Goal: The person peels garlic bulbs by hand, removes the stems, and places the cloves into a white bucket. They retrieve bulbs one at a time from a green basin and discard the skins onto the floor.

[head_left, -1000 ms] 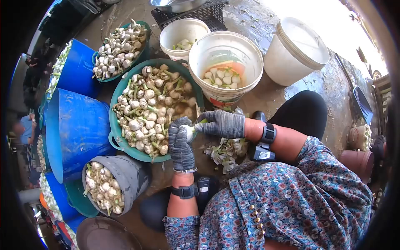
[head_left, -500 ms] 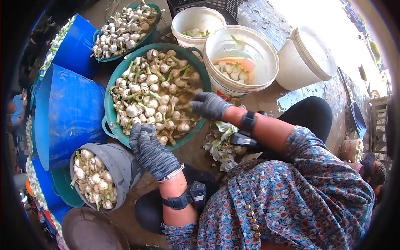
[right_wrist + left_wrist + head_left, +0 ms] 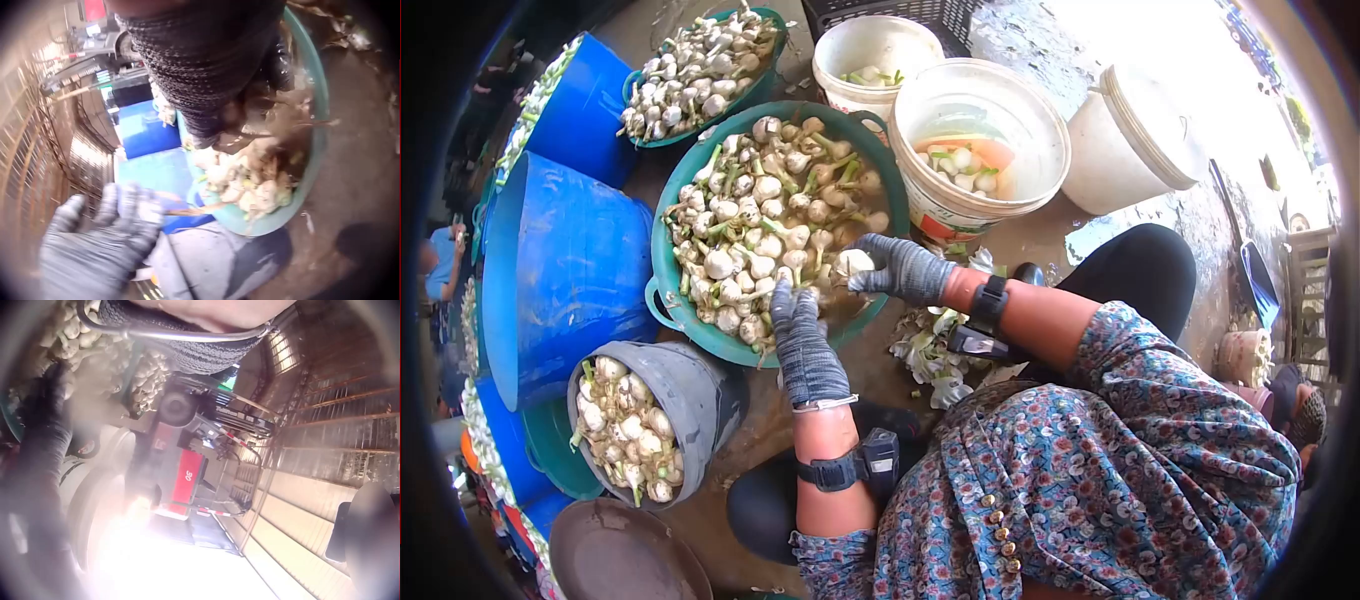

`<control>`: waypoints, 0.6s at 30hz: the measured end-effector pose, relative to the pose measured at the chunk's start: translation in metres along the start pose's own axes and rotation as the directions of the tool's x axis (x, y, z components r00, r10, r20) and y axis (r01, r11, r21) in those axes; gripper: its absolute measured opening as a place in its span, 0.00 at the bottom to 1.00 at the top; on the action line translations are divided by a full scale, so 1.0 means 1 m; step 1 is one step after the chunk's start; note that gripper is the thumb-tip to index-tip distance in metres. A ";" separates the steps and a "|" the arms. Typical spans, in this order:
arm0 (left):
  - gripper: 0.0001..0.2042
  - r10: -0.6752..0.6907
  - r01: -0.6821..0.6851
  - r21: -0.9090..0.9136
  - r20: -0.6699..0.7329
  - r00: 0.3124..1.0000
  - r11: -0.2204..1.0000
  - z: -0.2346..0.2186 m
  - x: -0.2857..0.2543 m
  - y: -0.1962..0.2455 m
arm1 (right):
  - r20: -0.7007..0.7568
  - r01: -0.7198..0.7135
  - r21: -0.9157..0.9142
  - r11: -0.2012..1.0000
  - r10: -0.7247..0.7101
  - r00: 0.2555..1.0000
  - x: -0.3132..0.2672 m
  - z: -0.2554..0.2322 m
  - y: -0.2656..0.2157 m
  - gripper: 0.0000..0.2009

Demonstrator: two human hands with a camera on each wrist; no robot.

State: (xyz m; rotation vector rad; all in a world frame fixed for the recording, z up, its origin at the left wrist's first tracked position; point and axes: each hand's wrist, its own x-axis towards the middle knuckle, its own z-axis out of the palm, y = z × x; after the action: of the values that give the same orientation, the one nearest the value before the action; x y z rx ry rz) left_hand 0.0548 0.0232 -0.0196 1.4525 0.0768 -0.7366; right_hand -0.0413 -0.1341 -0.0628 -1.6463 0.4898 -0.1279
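Note:
My right hand, in a grey knitted glove, grips a whitish garlic bulb between thumb and fingers, over the near right part of a green tub. The tub holds many garlic bulbs with short stalks and some brown water. My gloved left hand reaches over the tub's near rim, fingertips at the bulbs. Seen from the right wrist, the left hand has its fingers spread, with a blurred brown strip by the fingertips. The right glove is blurred in the left wrist view.
Beyond the tub stands a white bucket with cleaned bulbs, beside a lidded white bucket. A grey bucket of garlic and blue tubs stand left. Peelings lie by my knee. A red forklift is farther off.
The hands have parted from a bulb they held together. A bulb seen above the white bucket is now gone from there. The right hand has taken another bulb; the left has moved right.

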 end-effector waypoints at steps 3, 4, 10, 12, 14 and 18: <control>0.22 -0.173 0.206 -0.073 0.319 0.932 0.976 0.024 -0.018 0.000 | 0.015 0.142 0.023 0.990 -0.142 0.990 -0.023 -0.021 -0.015 0.28; 0.22 -0.175 0.206 -0.058 0.333 0.927 0.977 0.030 -0.020 -0.001 | 0.035 0.149 -0.007 0.989 -0.148 0.988 -0.036 -0.027 -0.032 0.29; 0.22 -0.008 -0.003 0.030 0.367 0.930 1.000 0.054 -0.026 -0.010 | -0.059 0.012 -0.313 0.950 -0.032 0.998 -0.080 -0.054 -0.055 0.20; 0.22 0.061 -0.105 0.102 0.364 0.929 0.989 0.056 -0.023 -0.016 | -0.190 0.068 -0.335 0.940 -0.138 0.972 -0.083 -0.057 -0.053 0.16; 0.21 0.115 -0.178 0.169 0.330 0.937 0.969 0.056 -0.020 -0.023 | -0.323 0.135 -0.472 0.871 -0.313 0.893 -0.085 -0.059 -0.055 0.06; 0.21 0.176 -0.276 0.256 0.355 0.918 0.926 0.060 -0.023 -0.022 | -0.247 0.162 -0.607 0.778 -0.379 0.892 -0.084 -0.054 -0.058 0.06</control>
State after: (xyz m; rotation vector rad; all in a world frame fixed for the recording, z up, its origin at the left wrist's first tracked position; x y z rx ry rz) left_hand 0.0033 -0.0207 -0.0189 1.5740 -0.4753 -0.8090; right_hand -0.1225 -0.1485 0.0180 -2.3114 0.5950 -0.5571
